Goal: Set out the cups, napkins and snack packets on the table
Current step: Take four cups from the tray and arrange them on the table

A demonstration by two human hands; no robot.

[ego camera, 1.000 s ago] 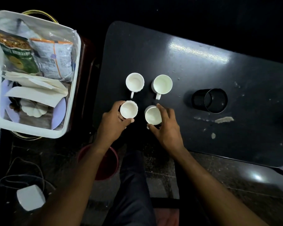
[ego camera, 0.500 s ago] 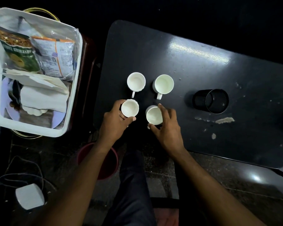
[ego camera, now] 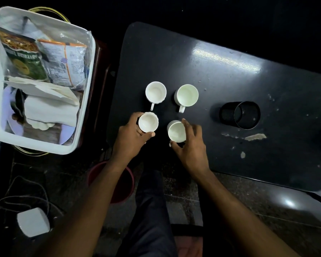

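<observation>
Black, glossy and scuffed, with rounded corners and pale chipped patches at right: table, filling the middle and right of the frame. White, hard-walled, rectangular with rounded corners: tub at upper left, off the table's left edge. Inside the tub, crinkly foil snack packets toward its upper half, one green, one white and orange; below them soft folded napkins, long axis running left to right. Dark mesh, cylindrical, empty: holder at centre right, well apart from the cups. Smooth white ceramic, round-mouthed, set in a two-by-two block at frame centre: four cups, upper pair free with handles pointing toward the bottom of the frame. Left hand curled around the lower-left cup, thumb and fingers touching its wall. Right hand loosely cupped on the lower-right cup, fingertips on the rim's right side, thumb at its lower edge. Both cups seemingly resting on the tabletop, though contact underneath cannot be confirmed. Cups apparently done; napkins and packets not yet out. Next reach likely leftward and up toward the tub, left hand clearly nearer; probably simplest to take the napkins across their short side.
</observation>
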